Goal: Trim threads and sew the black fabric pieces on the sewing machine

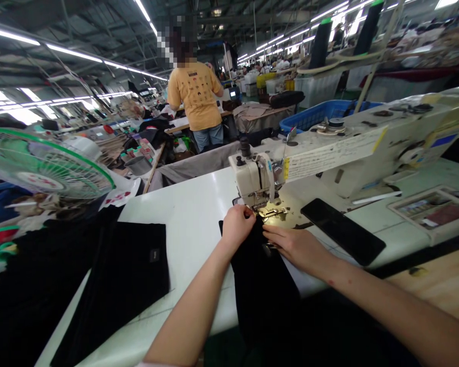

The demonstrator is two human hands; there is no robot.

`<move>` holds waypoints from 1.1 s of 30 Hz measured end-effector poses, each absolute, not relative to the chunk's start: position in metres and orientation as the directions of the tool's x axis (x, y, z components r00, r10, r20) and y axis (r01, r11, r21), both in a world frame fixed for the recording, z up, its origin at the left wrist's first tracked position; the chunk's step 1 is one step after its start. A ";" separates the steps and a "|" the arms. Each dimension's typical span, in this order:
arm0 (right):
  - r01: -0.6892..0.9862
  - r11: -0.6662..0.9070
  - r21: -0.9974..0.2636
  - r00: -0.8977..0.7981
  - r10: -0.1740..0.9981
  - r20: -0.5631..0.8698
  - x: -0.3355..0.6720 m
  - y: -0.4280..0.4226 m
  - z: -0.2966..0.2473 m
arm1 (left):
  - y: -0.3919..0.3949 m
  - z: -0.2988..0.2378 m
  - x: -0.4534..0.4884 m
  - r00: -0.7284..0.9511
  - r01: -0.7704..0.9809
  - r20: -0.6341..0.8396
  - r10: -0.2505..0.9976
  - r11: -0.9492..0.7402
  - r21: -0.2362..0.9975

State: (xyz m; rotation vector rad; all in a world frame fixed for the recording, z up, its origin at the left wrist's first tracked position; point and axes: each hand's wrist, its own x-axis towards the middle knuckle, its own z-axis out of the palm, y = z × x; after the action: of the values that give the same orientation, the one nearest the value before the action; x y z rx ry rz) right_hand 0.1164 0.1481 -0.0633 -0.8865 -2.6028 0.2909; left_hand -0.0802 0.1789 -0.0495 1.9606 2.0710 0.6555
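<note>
The left hand [237, 224] has its thumb and fingertips pinched on the upper edge of a black cloth [258, 270]; the right hand [292, 244] lies flat, fingers stretched straight and pressed along the cloth's right side. The two hands are near each other but apart. The cloth, matte and soft, is a long strip, its upper end just beside the needle area of a sewing machine [250, 178] and its lower end running off the table's near edge into dark folds.

Taking that cloth as the clock's centre, the machine's cream-painted metal head stands at twelve, with a shiny gold-coloured plate [286, 204] under it and a long paper strip [332, 155] of handwriting along its arm. Towards two I see one smooth black phone [342, 232], lying flat. At nine there is a second piece of black cloth [137, 265], straight-edged, bearing one small grey label [154, 255]; more black cloth is heaped beyond it.

The tabletop [195, 204] is pale, smooth and a little glossy. At ten stands one round fan [36, 181] with a green rim; at one, a blue plastic basket [309, 117] and two dark thread cones [321, 43]. At eleven a co-worker in an orange-yellow T-shirt [194, 97] stands, back turned. Tube lights [74, 52] run in rows under a dark beamed roof.
</note>
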 end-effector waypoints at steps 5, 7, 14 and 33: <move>0.557 0.779 -0.288 -0.723 0.626 0.292 0.116 0.148 -0.064 | 0.179 -0.050 -0.080 -0.095 0.888 0.139 0.986 0.021 0.460; 0.563 0.777 -0.282 -0.719 0.629 0.295 0.115 0.148 -0.066 | 0.180 -0.050 -0.079 -0.101 0.887 0.135 0.986 0.028 0.461; 0.575 0.773 -0.268 -0.716 0.634 0.294 0.115 0.149 -0.070 | 0.181 -0.049 -0.079 -0.118 0.881 0.125 0.985 0.046 0.471; 0.268 0.873 -0.408 -0.639 0.478 0.603 0.135 0.087 -0.044 | 0.017 -0.038 -0.087 -0.242 0.751 0.658 0.713 -0.291 0.592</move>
State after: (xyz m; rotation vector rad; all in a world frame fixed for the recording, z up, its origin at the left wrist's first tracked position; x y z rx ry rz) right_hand 0.1346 0.0866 -0.0440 -0.5352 -2.2934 0.3641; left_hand -0.0870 0.0167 -0.0385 1.9562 1.8912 1.6429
